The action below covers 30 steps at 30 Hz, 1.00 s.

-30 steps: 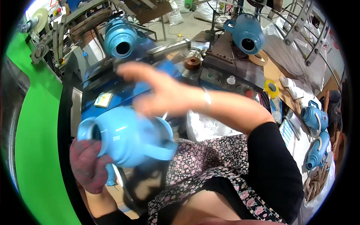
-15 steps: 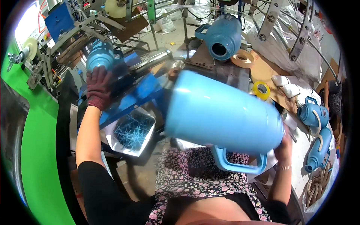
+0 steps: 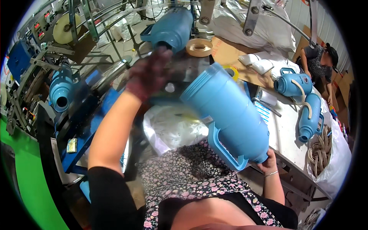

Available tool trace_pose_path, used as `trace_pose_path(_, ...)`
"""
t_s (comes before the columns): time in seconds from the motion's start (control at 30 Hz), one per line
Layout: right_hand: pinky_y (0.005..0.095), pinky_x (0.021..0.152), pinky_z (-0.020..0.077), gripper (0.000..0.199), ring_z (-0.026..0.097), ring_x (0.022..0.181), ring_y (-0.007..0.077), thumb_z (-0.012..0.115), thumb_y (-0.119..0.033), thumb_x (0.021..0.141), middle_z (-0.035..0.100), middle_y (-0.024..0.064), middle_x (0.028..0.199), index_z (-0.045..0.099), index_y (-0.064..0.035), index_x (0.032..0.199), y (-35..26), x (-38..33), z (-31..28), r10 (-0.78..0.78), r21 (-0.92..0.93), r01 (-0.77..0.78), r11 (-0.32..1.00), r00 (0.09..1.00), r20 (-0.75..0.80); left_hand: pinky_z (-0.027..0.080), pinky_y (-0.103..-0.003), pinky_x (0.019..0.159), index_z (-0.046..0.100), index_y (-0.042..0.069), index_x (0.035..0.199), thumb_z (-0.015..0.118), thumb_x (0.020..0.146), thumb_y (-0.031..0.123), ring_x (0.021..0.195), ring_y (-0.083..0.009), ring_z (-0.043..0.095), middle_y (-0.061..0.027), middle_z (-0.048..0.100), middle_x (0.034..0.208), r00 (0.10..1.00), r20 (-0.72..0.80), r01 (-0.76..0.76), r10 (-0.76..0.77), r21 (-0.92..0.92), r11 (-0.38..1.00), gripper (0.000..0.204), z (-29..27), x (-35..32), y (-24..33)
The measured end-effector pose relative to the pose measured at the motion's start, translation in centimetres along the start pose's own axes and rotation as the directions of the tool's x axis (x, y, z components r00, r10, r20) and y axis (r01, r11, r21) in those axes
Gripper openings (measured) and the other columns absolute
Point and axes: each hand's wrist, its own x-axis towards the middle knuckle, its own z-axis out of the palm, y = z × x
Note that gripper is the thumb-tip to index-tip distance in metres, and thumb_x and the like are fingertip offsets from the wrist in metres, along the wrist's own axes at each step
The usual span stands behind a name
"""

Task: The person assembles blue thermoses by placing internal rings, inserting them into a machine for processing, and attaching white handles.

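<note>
My right hand grips a light blue plastic thermos jug by its narrow end. The jug lies tilted in front of me, with its wide ridged end up and to the left and its handle below. My left hand, in a dark red glove, reaches forward. Its fingers are smeared by motion and overlap the mouth of a second blue thermos jug at the back of the bench; whether they hold it is unclear. At the left, another blue thermos jug lies in the machine, mouth toward me.
A tan tape roll and a partly hidden yellow tape roll lie on the bench. Two more blue jugs rest at the right near coiled rope. A clear plastic bag hangs ahead. Another person bends at far right.
My left hand has left the jug in the machine and moved right to the back jug. The held jug has swung down, its wide end still up-left. The view has shifted right.
</note>
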Motion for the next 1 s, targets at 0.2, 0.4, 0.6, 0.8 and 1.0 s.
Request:
trace_pose_path(0.2,0.0463,0.086,0.0537,0.078,0.060,0.108,0.0301,0.078,-0.037,0.070,0.060,0.0150,0.120,0.046,-0.0015,0.131,1.7,-1.5,-0.5,0.004,0.176,-0.021,0.984,0.996,0.093,0.050,-0.046,0.066,0.063,0.013,0.100,0.060,0.080,0.039,0.076,-0.0366,0.062,-0.0163,0.062,0.085,0.981,-0.041,0.193,-0.191,0.356,0.914,0.032,4.8,-1.8,-3.3)
trace_pose_path(0.4,0.0435,0.073,0.0557,0.072,0.061,0.101,0.0285,0.061,-0.051,0.079,0.059,0.0115,0.119,0.042,-0.0093,0.135,-3.2,1.8,-0.9,-0.125,-0.220,0.105,0.970,0.989,-0.079,0.050,-0.040,0.080,0.055,0.009,0.123,0.058,0.091,0.024,0.100,-0.0297,0.060,-0.0112,0.062,0.111,0.684,-0.298,0.295,-0.666,-0.723,0.625,0.036,-11.9,-15.2,6.7)
trace_pose_path(0.6,0.0445,0.092,0.0506,0.066,0.055,0.113,0.0276,0.068,-0.047,0.081,0.055,0.0098,0.124,0.045,-0.0104,0.131,4.5,12.1,15.3,0.084,0.112,-0.124,0.986,0.946,0.313,0.047,-0.038,0.090,0.053,-0.002,0.124,0.059,0.093,0.015,0.103,-0.0276,0.058,-0.0180,0.058,0.118,0.544,-0.398,0.605,-0.739,-0.424,0.674,0.035,-23.8,-23.7,10.8)
trace_pose_path(0.8,0.0450,0.091,0.0531,0.054,0.055,0.110,0.0284,0.056,-0.043,0.092,0.052,0.0121,0.124,0.041,-0.0085,0.130,6.2,19.5,34.8,-0.037,0.437,-0.201,0.877,0.877,0.478,0.045,-0.039,0.086,0.059,0.000,0.111,0.068,0.083,0.028,0.096,-0.0288,0.058,-0.0148,0.061,0.105,0.589,-0.056,0.779,-0.806,-0.224,0.585,0.041,-22.9,-24.1,15.4)
trace_pose_path(1.0,0.0395,0.074,0.0595,0.047,0.064,0.089,0.0257,0.053,-0.047,0.094,0.062,0.0086,0.108,0.050,-0.0082,0.119,2.0,31.5,37.4,-0.031,0.450,-0.082,0.889,0.971,0.238,0.044,-0.036,0.088,0.059,-0.002,0.111,0.066,0.087,0.025,0.096,-0.0234,0.057,-0.0113,0.061,0.105,0.617,0.298,0.785,-0.728,-0.307,0.539,0.037,-23.7,-21.7,16.8)
